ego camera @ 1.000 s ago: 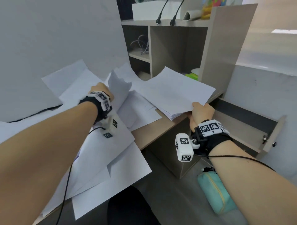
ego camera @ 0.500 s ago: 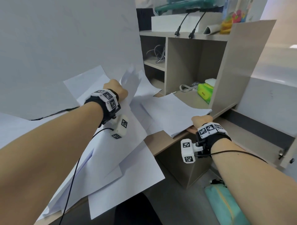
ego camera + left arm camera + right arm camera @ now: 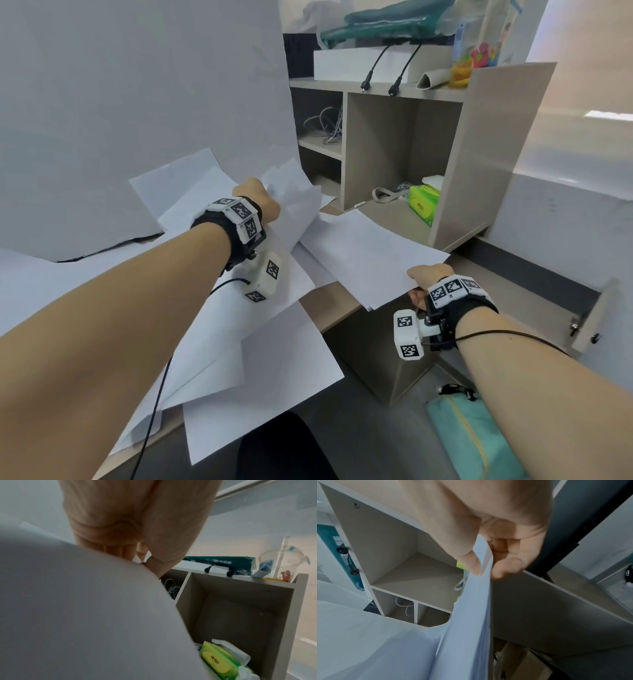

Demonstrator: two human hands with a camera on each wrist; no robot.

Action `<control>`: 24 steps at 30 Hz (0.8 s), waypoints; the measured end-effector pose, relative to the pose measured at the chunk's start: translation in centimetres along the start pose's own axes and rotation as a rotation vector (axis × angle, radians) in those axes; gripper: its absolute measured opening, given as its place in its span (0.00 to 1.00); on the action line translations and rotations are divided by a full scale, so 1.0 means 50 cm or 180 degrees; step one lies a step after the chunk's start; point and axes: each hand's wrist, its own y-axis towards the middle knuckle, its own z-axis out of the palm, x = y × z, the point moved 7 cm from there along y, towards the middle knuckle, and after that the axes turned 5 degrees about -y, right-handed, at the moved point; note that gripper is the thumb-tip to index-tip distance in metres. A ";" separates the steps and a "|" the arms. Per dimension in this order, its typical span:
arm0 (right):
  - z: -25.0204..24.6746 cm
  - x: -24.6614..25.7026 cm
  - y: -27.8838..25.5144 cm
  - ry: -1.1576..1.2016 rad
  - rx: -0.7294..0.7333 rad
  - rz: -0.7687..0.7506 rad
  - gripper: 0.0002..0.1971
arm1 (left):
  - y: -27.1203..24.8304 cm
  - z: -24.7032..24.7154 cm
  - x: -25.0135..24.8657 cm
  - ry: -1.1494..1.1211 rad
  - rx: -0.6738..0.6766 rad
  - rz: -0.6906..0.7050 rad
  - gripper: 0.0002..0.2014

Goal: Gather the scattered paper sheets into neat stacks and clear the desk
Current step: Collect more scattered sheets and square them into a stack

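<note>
White paper sheets lie scattered over the wooden desk [image 3: 337, 305]. My right hand [image 3: 423, 279] pinches the near corner of a thin stack of sheets [image 3: 370, 253] that rests at the desk's right end; in the right wrist view thumb and fingers [image 3: 505, 566] clamp the stack's edge [image 3: 481, 601]. My left hand [image 3: 257, 200] grips lifted, curling sheets [image 3: 294, 205] in the middle of the desk; the left wrist view has the thumb pressing on a bulging sheet [image 3: 85, 615]. More loose sheets [image 3: 260, 370] overhang the desk's front edge under my left forearm.
A beige shelf unit [image 3: 479, 154] stands at the back right, holding cables and a green tissue pack [image 3: 424, 204]. A drawer [image 3: 596, 315] hangs open at the right. A teal pouch [image 3: 476, 438] lies on the floor. A grey wall [image 3: 137, 102] closes the left.
The right hand's stack has settled lower and flatter onto the desk's right end. My left hand has risen a little with its curling sheets. The head view has tilted upward.
</note>
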 end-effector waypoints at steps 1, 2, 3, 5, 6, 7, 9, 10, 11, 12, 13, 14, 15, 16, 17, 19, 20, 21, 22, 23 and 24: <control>-0.003 -0.006 -0.004 -0.0044 -0.0032 0.0159 0.24 | 0.019 0.013 0.004 0.0088 0.0004 0.0109 0.11; -0.008 -0.008 -0.008 -0.0262 -0.0164 0.0219 0.30 | 0.013 0.021 0.007 0.0120 0.0083 0.0128 0.15; -0.021 -0.001 -0.020 -0.0521 -0.0471 0.0193 0.34 | 0.015 0.030 0.011 0.0150 0.0127 0.0152 0.18; -0.055 0.043 -0.061 -0.0666 -0.1361 -0.0283 0.32 | 0.010 0.043 0.016 0.0104 0.0230 0.0184 0.19; -0.048 0.074 -0.075 -0.0552 -0.1627 -0.0719 0.28 | 0.002 0.048 0.019 0.0066 0.0285 0.0186 0.18; -0.027 0.100 -0.085 -0.0360 -0.1534 -0.1091 0.24 | 0.003 0.053 0.022 -0.0003 0.0300 0.0232 0.18; 0.061 0.141 -0.085 0.0068 -0.0526 -0.1421 0.16 | -0.004 0.056 0.027 -0.0208 0.0342 0.0258 0.19; 0.115 0.152 -0.091 0.0280 0.0093 -0.1324 0.15 | -0.012 0.053 0.027 -0.0321 0.0367 0.0304 0.18; 0.161 0.153 -0.106 0.0424 0.0642 -0.1095 0.17 | -0.018 0.051 0.025 -0.0445 0.0424 0.0362 0.17; 0.205 0.154 -0.115 0.0507 0.1116 -0.0842 0.21 | -0.025 0.051 0.023 -0.0637 0.0544 0.0428 0.15; 0.244 0.152 -0.124 0.0586 0.1501 -0.0560 0.27 | -0.035 0.053 0.022 -0.0910 0.0734 0.0497 0.12; 0.274 0.150 -0.135 0.0678 0.1792 -0.0311 0.33 | -0.051 0.054 0.021 -0.1227 0.0983 0.0525 0.13; 0.296 0.149 -0.138 0.0796 0.2009 -0.0113 0.37 | -0.060 0.055 0.027 -0.1461 0.1203 0.0492 0.16; 0.313 0.145 -0.127 0.0903 0.2136 0.0041 0.38 | -0.062 0.054 0.038 -0.1498 0.1331 0.0440 0.20; 0.320 0.145 -0.119 0.0928 0.2193 0.0125 0.34 | -0.058 0.052 0.053 -0.1394 0.1365 0.0394 0.22; 0.319 0.145 -0.106 0.0705 0.2077 0.0143 0.26 | -0.044 0.048 0.095 -0.0949 0.1305 0.0330 0.21; 0.312 0.145 -0.098 0.0336 0.1914 -0.0007 0.25 | -0.038 0.049 0.117 -0.0563 0.1277 0.0322 0.20; 0.304 0.147 -0.094 -0.0150 0.1737 -0.0234 0.25 | -0.033 0.057 0.142 -0.0126 0.1287 0.0322 0.22; 0.299 0.151 -0.090 -0.0607 0.1541 -0.0490 0.24 | -0.032 0.068 0.166 0.0284 0.1353 0.0326 0.25; 0.296 0.155 -0.094 -0.0969 0.1360 -0.0721 0.22 | -0.033 0.085 0.192 0.0567 0.1453 0.0297 0.31; 0.294 0.160 -0.100 -0.1215 0.1227 -0.0886 0.18 | -0.039 0.101 0.214 0.0743 0.1558 0.0237 0.37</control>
